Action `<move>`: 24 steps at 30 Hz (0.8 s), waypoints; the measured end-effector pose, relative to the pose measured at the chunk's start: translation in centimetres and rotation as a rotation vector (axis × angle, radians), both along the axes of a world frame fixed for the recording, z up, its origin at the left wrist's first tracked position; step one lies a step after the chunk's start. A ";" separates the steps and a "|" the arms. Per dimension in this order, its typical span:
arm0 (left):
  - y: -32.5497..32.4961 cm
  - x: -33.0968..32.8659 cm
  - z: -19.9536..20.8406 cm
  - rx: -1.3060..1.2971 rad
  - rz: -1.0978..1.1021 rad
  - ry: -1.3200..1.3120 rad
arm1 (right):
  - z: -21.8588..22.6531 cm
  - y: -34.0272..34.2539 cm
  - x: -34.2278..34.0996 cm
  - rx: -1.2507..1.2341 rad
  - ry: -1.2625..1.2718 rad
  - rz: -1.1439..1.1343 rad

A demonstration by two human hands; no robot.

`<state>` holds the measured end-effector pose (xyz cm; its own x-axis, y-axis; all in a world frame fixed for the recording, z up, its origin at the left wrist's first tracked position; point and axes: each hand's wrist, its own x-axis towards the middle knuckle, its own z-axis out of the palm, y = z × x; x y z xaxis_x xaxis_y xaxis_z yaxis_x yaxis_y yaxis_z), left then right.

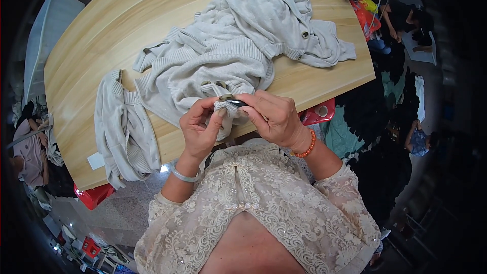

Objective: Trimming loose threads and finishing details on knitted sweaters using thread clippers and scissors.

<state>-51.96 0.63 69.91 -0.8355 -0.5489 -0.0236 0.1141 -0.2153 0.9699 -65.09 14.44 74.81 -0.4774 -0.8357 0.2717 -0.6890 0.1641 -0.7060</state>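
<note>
My left hand (199, 128) pinches the ribbed edge of a light grey knit cardigan (218, 63) between thumb and fingers. A brown-and-dark button (226, 98) sits on that edge at the fingertips. Closed in my right hand (278, 121) is a small black tool (236, 103), possibly thread snips; its tip meets the knit beside the button, and most of it is hidden by the fingers. Two more buttons (221, 84) show on the cardigan's band just beyond. The rest of the cardigan lies bunched on the wooden table (119, 25).
Another grey knit piece (127, 132) lies folded at the table's left, by a white paper slip (95, 161). More grey knitwear (269, 10) covers the far side. A red stool (320, 112) stands at the right edge. Other people (28, 144) sit at left and far right. Dark cloth heaps lie right.
</note>
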 end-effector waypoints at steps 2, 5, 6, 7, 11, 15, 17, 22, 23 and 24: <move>0.0 0.0 -0.1 0.006 0.002 0.001 | -0.1 0.0 0.1 -0.024 -0.046 -0.037; -0.2 0.2 -0.1 0.014 -0.010 0.001 | 0.1 0.1 0.1 0.004 -0.026 -0.028; -0.2 0.3 -0.1 0.017 -0.024 -0.001 | 0.1 0.1 0.1 0.004 -0.026 -0.028; -0.2 0.2 -0.1 0.017 -0.023 0.000 | 0.0 0.1 0.1 -0.013 -0.001 -0.015; -0.1 -0.2 -0.3 0.088 -0.010 0.012 | 1.4 -0.1 0.3 -0.069 -0.164 -0.059; -0.2 -1.0 -0.8 0.210 -0.043 0.014 | -1.6 -1.1 0.2 -0.056 0.016 -0.035; -0.9 -0.7 -1.5 0.210 -0.078 -0.051 | -2.0 -1.3 -0.5 -0.085 -0.139 -0.077; -1.4 -0.5 -1.5 0.262 -0.091 -0.111 | -4.0 -0.9 -2.6 -0.087 -0.610 -0.371; -1.4 -0.7 -1.6 0.262 -0.087 -0.111 | -3.6 -1.1 -2.2 -0.075 -0.681 -0.298; -1.3 -0.9 -1.6 0.252 -0.083 -0.091 | -3.1 -1.3 -1.7 -0.062 -0.752 -0.224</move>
